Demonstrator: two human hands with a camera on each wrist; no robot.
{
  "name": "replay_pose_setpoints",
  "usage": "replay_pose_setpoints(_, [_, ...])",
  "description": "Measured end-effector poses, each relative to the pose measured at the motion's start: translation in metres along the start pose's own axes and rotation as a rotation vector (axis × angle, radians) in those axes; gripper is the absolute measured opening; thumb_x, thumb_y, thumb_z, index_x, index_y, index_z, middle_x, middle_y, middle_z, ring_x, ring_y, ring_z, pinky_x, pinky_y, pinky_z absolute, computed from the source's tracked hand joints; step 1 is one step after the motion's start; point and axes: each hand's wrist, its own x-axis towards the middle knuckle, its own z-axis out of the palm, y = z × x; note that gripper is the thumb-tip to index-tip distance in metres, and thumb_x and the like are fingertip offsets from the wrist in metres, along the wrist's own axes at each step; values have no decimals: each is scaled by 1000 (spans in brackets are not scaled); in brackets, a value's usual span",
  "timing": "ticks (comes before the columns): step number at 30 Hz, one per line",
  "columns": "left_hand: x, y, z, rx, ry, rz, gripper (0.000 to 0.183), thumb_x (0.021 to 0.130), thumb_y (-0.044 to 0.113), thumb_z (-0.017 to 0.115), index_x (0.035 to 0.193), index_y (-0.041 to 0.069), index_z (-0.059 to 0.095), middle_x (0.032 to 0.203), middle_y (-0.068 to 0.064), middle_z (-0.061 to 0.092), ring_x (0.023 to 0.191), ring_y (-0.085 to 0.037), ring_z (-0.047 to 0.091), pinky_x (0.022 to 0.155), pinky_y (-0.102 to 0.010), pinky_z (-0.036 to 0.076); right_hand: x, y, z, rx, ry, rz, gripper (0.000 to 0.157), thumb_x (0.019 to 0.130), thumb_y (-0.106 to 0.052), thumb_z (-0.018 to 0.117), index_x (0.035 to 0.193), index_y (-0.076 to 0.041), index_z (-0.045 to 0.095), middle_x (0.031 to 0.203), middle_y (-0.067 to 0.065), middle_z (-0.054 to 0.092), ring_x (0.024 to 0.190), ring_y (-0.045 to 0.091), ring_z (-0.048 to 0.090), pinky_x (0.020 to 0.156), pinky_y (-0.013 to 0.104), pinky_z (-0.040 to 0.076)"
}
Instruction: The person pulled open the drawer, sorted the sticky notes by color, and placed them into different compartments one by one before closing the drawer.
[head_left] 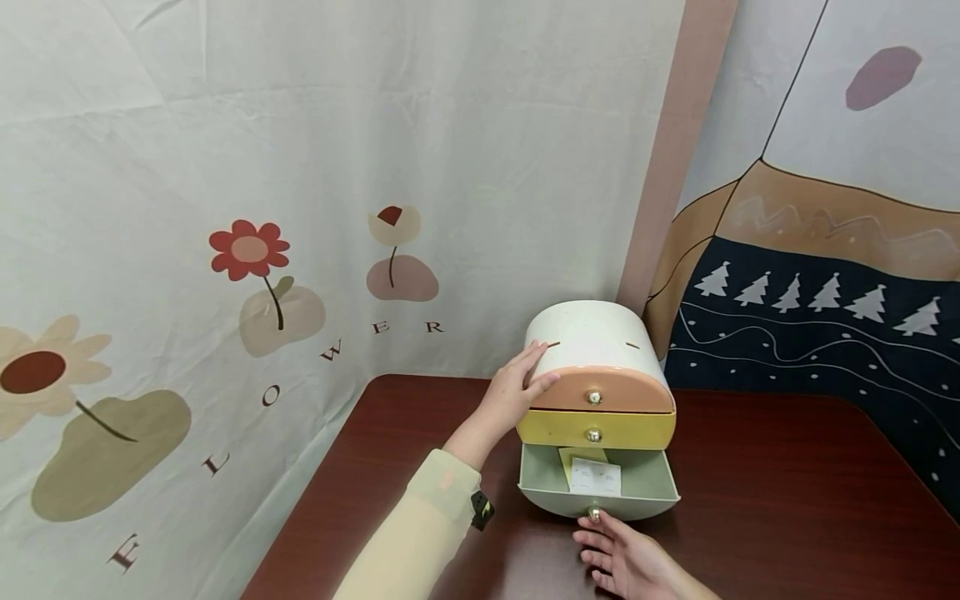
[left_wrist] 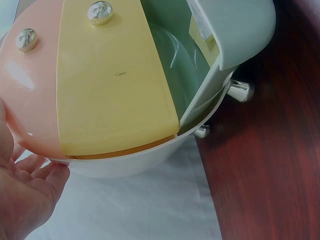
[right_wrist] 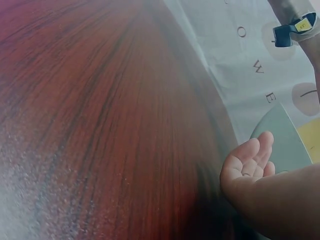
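A small rounded drawer cabinet [head_left: 592, 333] with a white shell stands on the table. Its peach top drawer [head_left: 562, 390] and yellow middle drawer [head_left: 555, 429] are pushed in. The green bottom drawer [head_left: 540, 471] is pulled out, with a white printed card [head_left: 596, 477] and a yellow-green paper [head_left: 567, 460] inside. My left hand [head_left: 513, 392] rests along the cabinet's left side, thumb near the peach front. At the green drawer's metal knob [head_left: 595, 514], my right hand [head_left: 630, 557] pinches with thumb and index finger, the other fingers spread below. The right wrist view hides this knob.
The dark red wooden table [head_left: 787, 492] extends on both sides of the cabinet. Behind it hangs a pale curtain [head_left: 480, 167] printed with flowers, and on the right a cloth [head_left: 810, 333] with trees. Short metal feet [left_wrist: 241, 91] hold the cabinet up.
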Motion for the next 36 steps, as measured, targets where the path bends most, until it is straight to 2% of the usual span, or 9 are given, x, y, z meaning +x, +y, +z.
replay_pose_setpoints(14, [0,0,0,5,4,21,64,92,50,52,148,24,34,155,0,28,142,-18,27,114,-40,28,6,-5,0,-14,133,-27,35,103,-42,31,111,-23,59,103,-13,64,88,3,59,78,21,48])
replay_pose_setpoints(23, [0,2,-1,4,8,17,63,92,49,52,147,24,35,155,0,29,142,-19,28,114,-41,28,11,-10,2,-38,257,-38,36,100,-46,38,113,-19,58,102,-10,63,88,6,59,77,22,46])
replay_pose_setpoints(36, [-1,2,0,18,10,6,63,92,49,51,147,24,35,155,-1,29,142,-20,28,114,-42,29,19,-15,-2,-53,306,-58,36,101,-46,37,113,-20,59,103,-10,63,89,6,58,78,23,46])
